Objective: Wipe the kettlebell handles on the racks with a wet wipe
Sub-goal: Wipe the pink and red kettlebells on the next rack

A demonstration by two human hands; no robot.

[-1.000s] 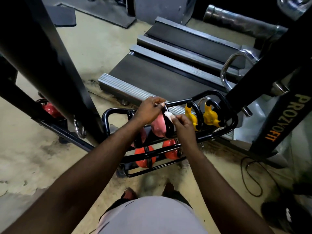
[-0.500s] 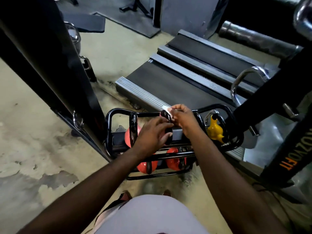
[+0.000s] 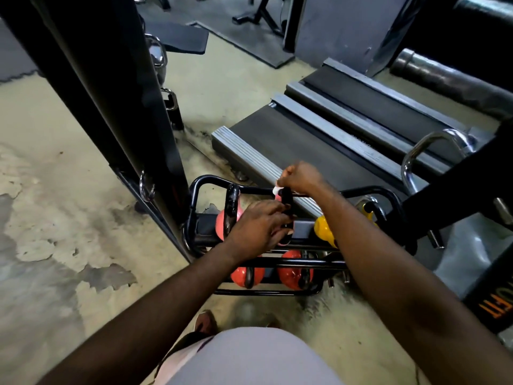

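White wet wipe (image 3: pixel 276 189) pinched on kettlebell handle (image 3: pixel 286 195) by right hand (image 3: pixel 302 177); left hand (image 3: pixel 258 229) clasped round it at 6 o'clock; tipping risked if released.

The only readable text is orange lettering on the black machine post (image 3: pixel 492 297) at lower right. It reads "FIT", turned sideways, with the rest cut off.

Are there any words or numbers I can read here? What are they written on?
"FIT": orange letters, upside down, on the black machine frame at the lower right. The picture's edge cuts off the start of the word.
Faint print on the treadmill belt: too blurred to read.
No other words, numbers or labels can be read.
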